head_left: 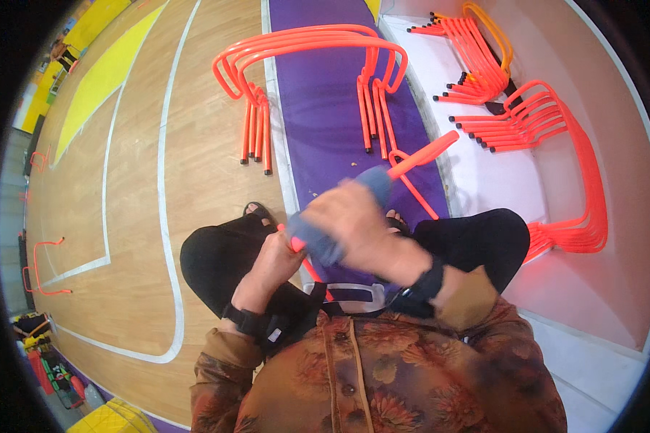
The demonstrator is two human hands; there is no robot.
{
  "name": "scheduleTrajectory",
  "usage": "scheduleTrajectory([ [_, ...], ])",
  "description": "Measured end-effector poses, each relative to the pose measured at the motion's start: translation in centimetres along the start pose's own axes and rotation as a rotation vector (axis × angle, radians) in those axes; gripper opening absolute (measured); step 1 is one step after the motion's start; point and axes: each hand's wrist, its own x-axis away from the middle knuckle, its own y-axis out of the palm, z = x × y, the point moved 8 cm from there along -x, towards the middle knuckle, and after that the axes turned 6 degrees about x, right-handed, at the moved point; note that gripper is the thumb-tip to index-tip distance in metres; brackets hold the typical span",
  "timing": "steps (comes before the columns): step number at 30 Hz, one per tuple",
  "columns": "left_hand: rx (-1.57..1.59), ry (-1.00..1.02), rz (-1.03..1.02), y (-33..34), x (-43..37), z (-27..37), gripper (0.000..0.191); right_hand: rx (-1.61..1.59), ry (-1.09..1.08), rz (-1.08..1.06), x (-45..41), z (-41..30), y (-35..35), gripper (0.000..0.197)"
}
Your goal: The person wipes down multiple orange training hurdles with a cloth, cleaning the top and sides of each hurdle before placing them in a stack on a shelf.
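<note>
Across my lap lies an orange tubular hurdle (pixel 430 150), its top bar running from lower left to upper right. My right hand (pixel 352 216), slightly blurred, grips a blue-grey cloth (pixel 375 181) wrapped around that bar. At the bar's lower-left end, my left hand (pixel 279 255) is closed on the tube. One leg of this hurdle slants down toward my right knee. Beyond my feet, several nested orange hurdles (pixel 314 40) stand with black-capped ends, partly on the wooden floor and partly on a purple strip (pixel 325 124).
On a white ledge (pixel 498 184) at right rest two stacks of hurdles, a nearer stack (pixel 585 173) and a farther stack (pixel 476 59). White lines cross the wooden floor (pixel 135 216) at left, where another hurdle (pixel 46 268) lies. A person (pixel 62 53) is far off at upper left.
</note>
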Motion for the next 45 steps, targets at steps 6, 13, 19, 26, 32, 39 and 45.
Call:
scheduleTrajectory([
  [6,0.011,0.238,0.106,-1.5,1.0,0.4,0.022,-0.006,-0.134,0.057,-0.8,-3.7,2.1,0.037],
  [13,-0.123,-0.134,-0.020,-1.1,0.9,1.0,0.024,0.171,-0.086,-0.086,2.6,10.6,-3.5,0.039],
  [19,-0.080,-0.104,-0.005,-1.0,0.8,1.0,0.022,0.393,0.238,-0.119,6.0,20.2,-7.1,0.043],
  [26,-0.313,-0.010,0.089,-1.7,1.0,1.6,0.025,0.315,0.125,-0.329,5.5,16.9,-6.1,0.036],
  [32,-0.404,0.048,0.259,-5.3,2.1,4.3,0.034,0.296,0.086,-0.429,3.2,20.7,-5.8,0.034],
  [39,-0.789,0.089,0.413,-11.8,7.0,7.3,0.021,0.415,0.033,-0.245,-3.6,25.4,-5.5,0.033],
  [45,-0.906,-0.048,0.475,-13.6,8.0,5.8,0.017,0.550,0.075,-0.111,-10.6,29.8,-3.2,0.035],
])
